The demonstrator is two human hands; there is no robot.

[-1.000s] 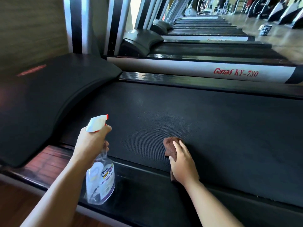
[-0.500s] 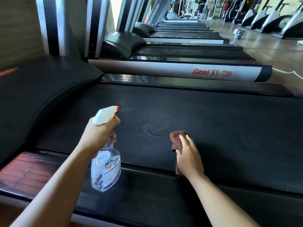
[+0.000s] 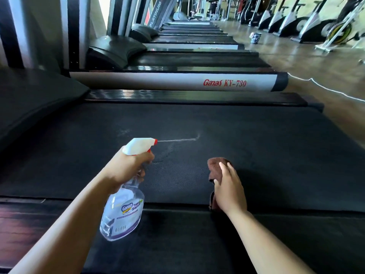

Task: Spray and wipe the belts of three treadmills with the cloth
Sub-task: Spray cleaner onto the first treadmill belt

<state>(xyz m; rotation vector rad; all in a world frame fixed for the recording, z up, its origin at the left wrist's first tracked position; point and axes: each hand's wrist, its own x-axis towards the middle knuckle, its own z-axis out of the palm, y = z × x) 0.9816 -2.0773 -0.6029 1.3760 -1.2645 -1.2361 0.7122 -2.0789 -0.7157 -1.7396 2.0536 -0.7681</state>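
Spray (image 3: 177, 140) now jets from bottle (image 3: 123, 212) inside left grip (image 3: 128, 169).

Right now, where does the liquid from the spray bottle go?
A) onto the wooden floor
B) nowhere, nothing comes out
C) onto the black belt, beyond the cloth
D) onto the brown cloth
C: a thin jet leaves the nozzle of the spray bottle gripped by the left hand and lands on the belt, beyond the cloth under the right hand.

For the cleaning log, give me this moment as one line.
left hand: grips spray bottle | jet: hitting belt | right hand: rests on cloth, on belt | phase: spraying
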